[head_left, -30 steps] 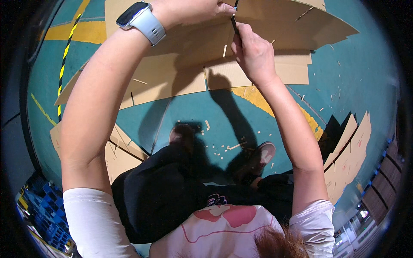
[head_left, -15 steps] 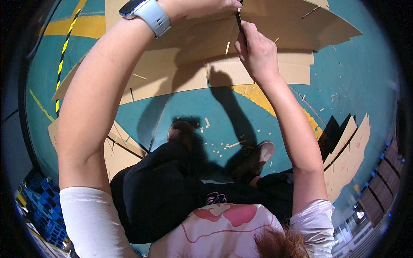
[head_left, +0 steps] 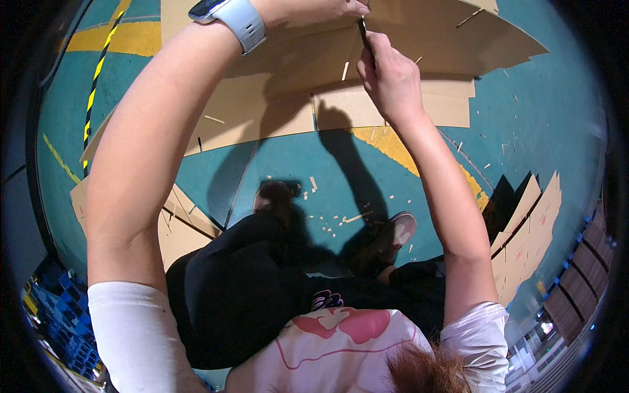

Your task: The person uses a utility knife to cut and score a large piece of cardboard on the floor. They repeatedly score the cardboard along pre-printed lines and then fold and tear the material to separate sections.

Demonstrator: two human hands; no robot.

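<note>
My right hand is closed around a slim black tool that looks like a box cutter. It points up and away from me over a large brown cardboard sheet. Close to its tip is my left hand, reaching in from the left over the sheet. The picture's upper edge cuts off most of its fingers, so its grip is hidden. A pale grey watch sits on the left wrist. The sheet has folded panels and narrow slots, and thin cardboard strips lie on it.
Small cardboard scraps litter the green floor around my shoes. More cardboard sheets lie to the right, and others by my left leg. Black-and-yellow tape runs along the left. Blue crates show at lower left.
The left wrist and watch have shifted slightly to the right. My right hand stays almost in place with the black tool in it, and the cardboard looks much the same.
</note>
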